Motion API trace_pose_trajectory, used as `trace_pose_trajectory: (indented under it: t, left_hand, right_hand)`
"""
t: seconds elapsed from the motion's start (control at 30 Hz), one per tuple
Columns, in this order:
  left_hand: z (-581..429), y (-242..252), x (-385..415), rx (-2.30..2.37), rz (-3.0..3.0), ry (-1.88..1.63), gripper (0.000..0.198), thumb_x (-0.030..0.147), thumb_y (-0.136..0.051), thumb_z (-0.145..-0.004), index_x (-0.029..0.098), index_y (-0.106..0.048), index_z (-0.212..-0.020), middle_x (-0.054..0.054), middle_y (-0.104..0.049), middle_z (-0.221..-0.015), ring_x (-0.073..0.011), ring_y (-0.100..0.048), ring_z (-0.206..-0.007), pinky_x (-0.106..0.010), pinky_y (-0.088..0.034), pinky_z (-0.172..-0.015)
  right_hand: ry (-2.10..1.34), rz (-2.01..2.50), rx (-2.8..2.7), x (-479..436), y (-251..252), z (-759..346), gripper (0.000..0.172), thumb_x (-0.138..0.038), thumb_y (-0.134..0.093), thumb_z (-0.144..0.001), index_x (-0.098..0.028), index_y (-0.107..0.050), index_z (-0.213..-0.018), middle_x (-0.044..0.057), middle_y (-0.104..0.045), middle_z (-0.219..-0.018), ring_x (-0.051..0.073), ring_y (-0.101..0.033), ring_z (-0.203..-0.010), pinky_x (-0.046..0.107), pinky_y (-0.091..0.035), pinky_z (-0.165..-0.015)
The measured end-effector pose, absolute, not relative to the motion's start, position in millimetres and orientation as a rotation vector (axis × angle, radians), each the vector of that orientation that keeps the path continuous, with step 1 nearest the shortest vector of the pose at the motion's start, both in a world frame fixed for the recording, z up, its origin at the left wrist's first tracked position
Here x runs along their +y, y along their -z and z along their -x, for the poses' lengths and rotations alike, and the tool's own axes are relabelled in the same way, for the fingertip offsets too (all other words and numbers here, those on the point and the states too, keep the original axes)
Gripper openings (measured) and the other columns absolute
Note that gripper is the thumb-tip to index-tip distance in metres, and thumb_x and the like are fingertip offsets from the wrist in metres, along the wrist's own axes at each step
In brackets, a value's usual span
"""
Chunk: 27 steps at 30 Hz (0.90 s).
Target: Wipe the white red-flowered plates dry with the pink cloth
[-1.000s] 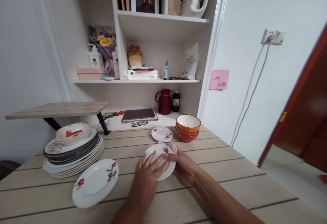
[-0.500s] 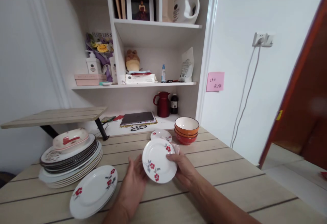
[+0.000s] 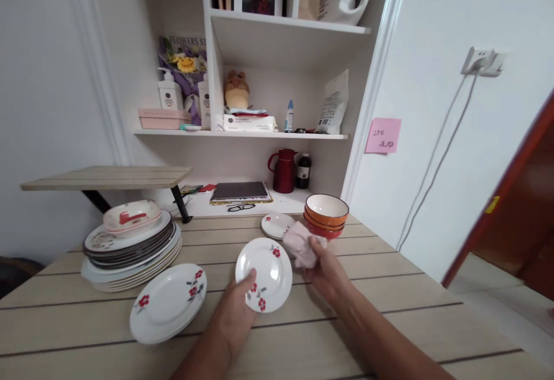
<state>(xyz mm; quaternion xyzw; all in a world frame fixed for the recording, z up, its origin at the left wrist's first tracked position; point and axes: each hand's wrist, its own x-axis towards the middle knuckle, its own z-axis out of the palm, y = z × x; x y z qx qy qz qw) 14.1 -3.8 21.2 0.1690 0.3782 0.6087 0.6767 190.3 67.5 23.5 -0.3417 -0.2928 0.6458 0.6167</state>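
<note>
My left hand (image 3: 236, 313) grips a small white plate (image 3: 270, 270) with red flowers by its lower left edge, thumb on its face. The plate is tilted up toward me above the table. To its right, my right hand (image 3: 326, 270) is closed on a crumpled pale pink cloth (image 3: 300, 244), apart from the plate. Behind the cloth lies a small flowered plate (image 3: 275, 226), partly covered by it. A stack of orange and red bowls (image 3: 326, 212) stands just beyond my right hand. Left of my left hand rest larger oval flowered plates (image 3: 168, 302), one on another.
A tall stack of plates (image 3: 130, 261) with a patterned dish (image 3: 132, 217) on top stands at the left, near a raised wooden shelf (image 3: 108, 177). At the back are a laptop (image 3: 240, 190), glasses (image 3: 241, 207), a red jug (image 3: 284, 171) and a dark bottle (image 3: 303, 172).
The plate has passed from my right hand's grip to my left hand. My right hand has drawn away to the right with the cloth. The view has shifted slightly.
</note>
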Motion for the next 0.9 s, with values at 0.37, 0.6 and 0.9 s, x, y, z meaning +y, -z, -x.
trace_pose_trajectory:
  t: [0.37, 0.6, 0.9]
  left_hand:
    - [-13, -22, 0, 0.667, -0.297, -1.376, 0.036, 0.025, -0.051, -0.092, 0.008, -0.059, -0.123, -0.015, -0.072, -0.108, -0.0233, -0.067, -0.103, -0.036, -0.051, -0.094]
    - [-9, -16, 3, 0.535, -0.275, -1.317, 0.044, 0.035, -0.046, -0.094, 0.009, -0.056, -0.129, -0.015, -0.07, -0.114, -0.025, -0.065, -0.105, -0.037, -0.049, -0.094]
    - [-10, -12, 6, 0.479, -0.396, -1.193, 0.042, 0.038, -0.049, -0.093, 0.012, -0.06, -0.124, -0.013, -0.069, -0.118, -0.0228, -0.063, -0.111, -0.034, -0.047, -0.096]
  right_hand:
    - [-0.396, 0.896, -2.228, 39, -23, -179, 0.066, -0.046, -0.063, -0.082, -0.027, -0.043, -0.142, 0.011, -0.036, -0.152, 0.032, -0.028, -0.14, 0.053, -0.026, -0.112]
    - [-0.188, 0.956, -2.46, 29, -28, -172, 0.052, -0.008, -0.048, -0.081, -0.022, -0.057, -0.131, 0.011, -0.056, -0.133, 0.026, -0.048, -0.119, 0.043, -0.042, -0.101]
    - [-0.203, 0.782, -2.372, 33, -22, -158, 0.066, -0.004, -0.051, -0.074, -0.028, -0.051, -0.135, 0.01, -0.051, -0.132, 0.026, -0.047, -0.119, 0.045, -0.04, -0.101]
